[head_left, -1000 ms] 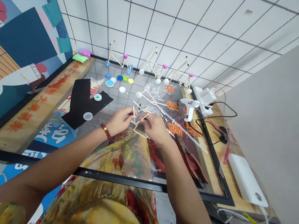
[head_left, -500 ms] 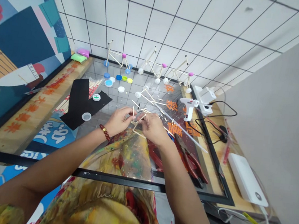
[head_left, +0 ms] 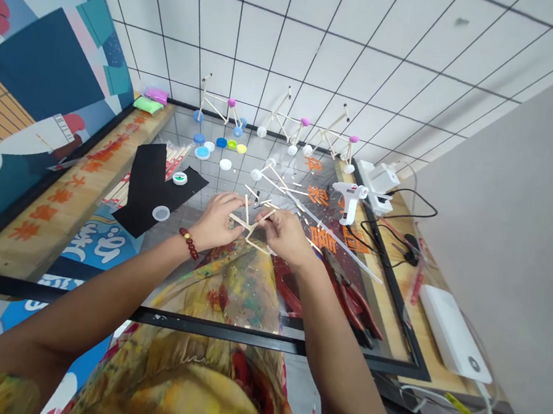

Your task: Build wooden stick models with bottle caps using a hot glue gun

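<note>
Between my hands is a small frame of pale wooden sticks [head_left: 248,228], with one stick pointing up and another bent part reaching toward me. My left hand [head_left: 215,223], with a beaded bracelet on the wrist, pinches the left end of the frame between thumb and fingers. On the other side, my right hand [head_left: 285,236] grips a slanting stick of the same frame, its fingers curled and partly hidden. Just beyond lies a stick piece with white bottle caps [head_left: 256,174] as wheels, beside loose stick bits.
Three stick tricycles [head_left: 278,113] stand along the tiled wall. Several coloured caps [head_left: 221,142] lie in front of them. A white glue gun [head_left: 350,199] stands at right, near red-handled pliers [head_left: 353,297]. Black sheet [head_left: 146,177] covers packed sticks at left; a white power bank [head_left: 455,333] lies far right.
My left hand has shifted left from the middle joint to the frame's left end, so more of the sticks shows. My right hand stays on the frame.
</note>
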Demonstrator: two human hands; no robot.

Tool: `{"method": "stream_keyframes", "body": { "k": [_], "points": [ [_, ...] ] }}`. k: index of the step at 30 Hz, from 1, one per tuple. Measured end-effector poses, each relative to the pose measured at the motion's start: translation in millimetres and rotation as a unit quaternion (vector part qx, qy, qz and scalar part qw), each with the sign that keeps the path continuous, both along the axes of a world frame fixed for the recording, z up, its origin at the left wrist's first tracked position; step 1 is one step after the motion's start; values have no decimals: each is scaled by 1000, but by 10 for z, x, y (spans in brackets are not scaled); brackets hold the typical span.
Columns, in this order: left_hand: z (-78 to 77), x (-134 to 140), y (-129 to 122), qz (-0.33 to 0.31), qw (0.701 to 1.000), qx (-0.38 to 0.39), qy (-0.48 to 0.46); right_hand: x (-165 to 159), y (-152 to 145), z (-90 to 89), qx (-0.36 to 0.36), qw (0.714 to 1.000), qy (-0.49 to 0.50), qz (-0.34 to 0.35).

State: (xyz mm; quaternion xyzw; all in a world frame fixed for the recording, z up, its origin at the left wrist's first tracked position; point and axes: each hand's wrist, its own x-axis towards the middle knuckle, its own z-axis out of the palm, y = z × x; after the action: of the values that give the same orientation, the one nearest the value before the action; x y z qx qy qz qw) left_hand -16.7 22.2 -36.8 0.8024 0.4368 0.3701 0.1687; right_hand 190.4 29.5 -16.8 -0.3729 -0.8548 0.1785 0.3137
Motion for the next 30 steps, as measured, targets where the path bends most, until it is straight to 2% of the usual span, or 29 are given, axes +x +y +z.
{"method": "stream_keyframes", "body": {
  "k": [6, 12, 19, 24, 30],
  "points": [
    [-17, -18, 13, 1, 1000, -9, 3, 30, -6, -18, -3, 1000, 3, -11],
    [61, -17, -7, 7, 997, 33, -69, 32, -4, 8, 5, 1000, 6, 11],
    [76, 76, -22, -4, 994, 4, -109, 91, 27, 1, -20, 998, 47, 30],
    [70, 114, -12, 13, 995, 10, -99, 121, 29, 4, -55, 997, 56, 29],
    [58, 121, 8, 25, 995, 4, -94, 114, 37, 0, -50, 997, 58, 33]
  ]
}}
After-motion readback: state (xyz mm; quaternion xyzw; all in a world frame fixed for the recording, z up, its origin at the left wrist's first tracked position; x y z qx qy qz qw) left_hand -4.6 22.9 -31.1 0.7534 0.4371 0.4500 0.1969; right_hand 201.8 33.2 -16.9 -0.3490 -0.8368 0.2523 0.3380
